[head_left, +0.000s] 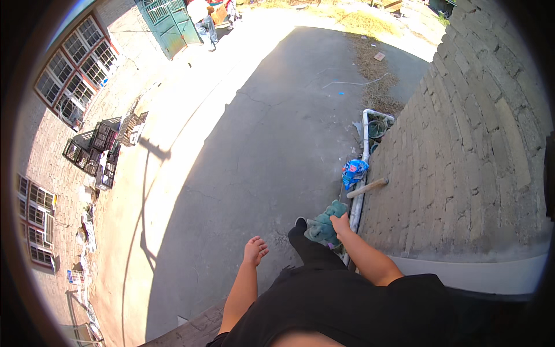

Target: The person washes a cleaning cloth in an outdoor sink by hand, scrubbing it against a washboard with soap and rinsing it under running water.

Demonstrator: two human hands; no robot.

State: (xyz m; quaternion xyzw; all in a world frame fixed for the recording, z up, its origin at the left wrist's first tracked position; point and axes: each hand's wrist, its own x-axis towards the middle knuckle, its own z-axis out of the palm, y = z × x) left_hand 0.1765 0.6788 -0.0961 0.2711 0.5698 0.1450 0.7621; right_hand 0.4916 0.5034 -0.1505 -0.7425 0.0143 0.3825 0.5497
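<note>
A crumpled grey-green cloth (321, 229) hangs from my right hand (340, 223), whose fingers are closed on its upper part. Beneath the cloth, a small purplish patch shows, too small to name. My left hand (255, 251) is held out over the concrete with nothing in it, its fingers apart and loosely curled. One dark shoe (300, 222) of mine shows just left of the cloth. Beyond my right hand, a short round pole (367, 188) slants against the foot of the wall, near a shiny blue bag (354, 172).
A brick wall (462, 156) rises close on my right, with a white pipe (365, 136) along its base. Dark plastic crates (104, 139) are stacked by the far left building. A person (207, 29) stands beside the green gate (167, 26). Dry straw (378, 78) lies ahead.
</note>
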